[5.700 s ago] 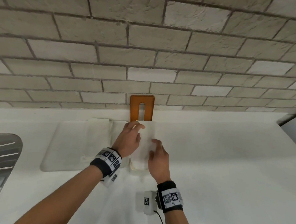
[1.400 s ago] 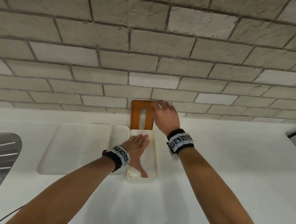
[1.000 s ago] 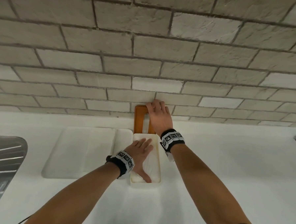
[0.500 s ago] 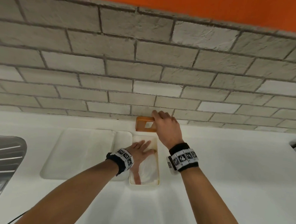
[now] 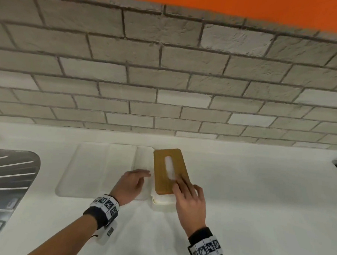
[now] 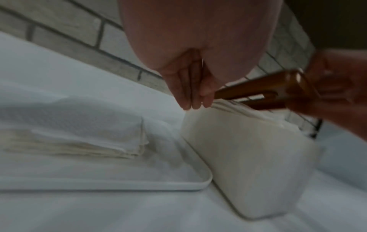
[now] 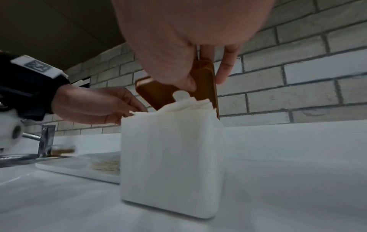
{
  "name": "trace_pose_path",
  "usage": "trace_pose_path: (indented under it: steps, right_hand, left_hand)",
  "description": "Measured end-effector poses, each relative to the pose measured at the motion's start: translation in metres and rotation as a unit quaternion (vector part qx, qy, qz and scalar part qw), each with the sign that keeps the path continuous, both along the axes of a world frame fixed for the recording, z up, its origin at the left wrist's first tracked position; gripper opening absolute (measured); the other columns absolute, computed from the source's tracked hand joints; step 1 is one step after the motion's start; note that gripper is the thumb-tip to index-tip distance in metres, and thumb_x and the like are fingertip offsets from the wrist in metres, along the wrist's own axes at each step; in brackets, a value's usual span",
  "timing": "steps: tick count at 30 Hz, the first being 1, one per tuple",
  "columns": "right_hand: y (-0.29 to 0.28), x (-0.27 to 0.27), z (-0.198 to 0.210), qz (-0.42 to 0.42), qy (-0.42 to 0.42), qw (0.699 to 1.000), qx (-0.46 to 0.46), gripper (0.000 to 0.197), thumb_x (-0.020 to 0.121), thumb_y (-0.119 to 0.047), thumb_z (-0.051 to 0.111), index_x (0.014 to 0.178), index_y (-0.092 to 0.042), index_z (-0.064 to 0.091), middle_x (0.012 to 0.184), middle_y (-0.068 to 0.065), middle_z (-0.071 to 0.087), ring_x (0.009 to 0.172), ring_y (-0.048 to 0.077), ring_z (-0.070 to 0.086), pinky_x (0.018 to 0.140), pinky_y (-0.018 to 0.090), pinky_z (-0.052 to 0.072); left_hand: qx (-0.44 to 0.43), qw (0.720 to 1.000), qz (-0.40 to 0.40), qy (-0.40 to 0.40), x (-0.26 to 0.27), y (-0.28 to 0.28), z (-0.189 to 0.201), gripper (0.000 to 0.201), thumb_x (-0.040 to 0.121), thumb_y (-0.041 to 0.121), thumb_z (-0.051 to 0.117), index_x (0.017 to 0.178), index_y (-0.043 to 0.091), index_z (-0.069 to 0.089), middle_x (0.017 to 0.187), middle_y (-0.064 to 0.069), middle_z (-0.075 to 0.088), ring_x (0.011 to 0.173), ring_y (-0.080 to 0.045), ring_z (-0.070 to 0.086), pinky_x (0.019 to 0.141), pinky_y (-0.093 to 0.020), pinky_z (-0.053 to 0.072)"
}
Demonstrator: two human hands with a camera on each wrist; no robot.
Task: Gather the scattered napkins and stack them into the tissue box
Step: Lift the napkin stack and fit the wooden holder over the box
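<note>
The white tissue box (image 5: 162, 202) stands on the counter with white napkins (image 7: 186, 104) bulging above its rim. Over it slants a wooden lid (image 5: 162, 172) with an oval slot, its far end raised. My right hand (image 5: 189, 202) pinches the lid's near right corner between thumb and fingers (image 7: 226, 66). My left hand (image 5: 131, 186) is just left of the box, its straight fingers (image 6: 190, 94) touching the napkin edges (image 6: 238, 108) at the rim. A flat stack of napkins (image 6: 79, 136) lies on the white tray (image 5: 79, 181) to the left.
A brick wall (image 5: 166, 78) rises close behind the box. A steel drainboard (image 5: 5, 177) and a faucet (image 7: 46, 139) are at the far left. White counter (image 5: 257, 200) stretches to the right of the box.
My right hand lifted the lid off the wall and brought it down over the box. My left hand came out of the box and moved to its left side.
</note>
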State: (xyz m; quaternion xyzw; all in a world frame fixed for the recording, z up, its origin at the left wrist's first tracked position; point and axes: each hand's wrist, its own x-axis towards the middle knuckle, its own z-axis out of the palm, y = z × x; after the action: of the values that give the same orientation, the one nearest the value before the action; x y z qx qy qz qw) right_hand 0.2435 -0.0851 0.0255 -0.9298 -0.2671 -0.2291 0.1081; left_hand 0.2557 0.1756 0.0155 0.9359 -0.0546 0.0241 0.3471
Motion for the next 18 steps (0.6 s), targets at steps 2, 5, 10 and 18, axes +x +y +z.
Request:
trace_pose_path:
  steps: [2,5,10,18]
  right_hand:
    - [0.004,-0.011,0.0,-0.011,0.042,0.999,0.01,0.036,0.093,0.0,0.054,0.117,-0.023,0.068,0.136,0.002,0.072,0.14,0.025,0.061,0.093,0.042,0.056]
    - [0.011,-0.026,0.003,-0.039,0.085,0.995,0.029,0.052,0.087,0.007,0.051,0.124,-0.025,0.071,0.141,0.004,0.067,0.142,0.029,0.058,0.093,0.04,0.061]
    - [0.02,-0.043,0.002,-0.102,0.206,0.971,0.068,0.062,0.084,0.009,0.059,0.131,-0.032,0.061,0.163,0.008,0.047,0.148,0.033,0.049,0.091,0.042,0.065]
    - [0.062,-0.04,0.009,-0.237,0.252,0.932,0.108,0.093,0.08,-0.089,0.054,0.138,-0.016,0.052,0.163,0.029,0.039,0.144,0.043,0.047,0.114,0.053,0.047]
  left_hand:
    - [-0.046,0.996,0.066,-0.024,0.007,-0.001,0.004,0.033,0.104,0.005,0.053,0.122,0.021,0.076,0.126,0.007,0.075,0.115,-0.009,0.071,0.105,-0.04,0.057]
    - [-0.047,0.997,0.049,-0.042,0.034,-0.006,0.019,0.03,0.108,0.019,0.053,0.136,0.019,0.063,0.135,-0.001,0.07,0.122,-0.019,0.067,0.106,-0.045,0.056]
    - [0.023,0.995,-0.028,0.095,0.096,-0.032,0.041,0.066,0.11,0.046,0.047,0.165,0.014,0.027,0.167,-0.012,0.035,0.153,-0.031,0.035,0.125,-0.047,0.033]
    - [0.149,0.979,-0.064,0.125,0.129,-0.056,0.04,0.036,0.107,0.048,0.052,0.115,0.013,0.059,0.12,-0.008,0.062,0.117,-0.03,0.06,0.092,-0.041,0.05]
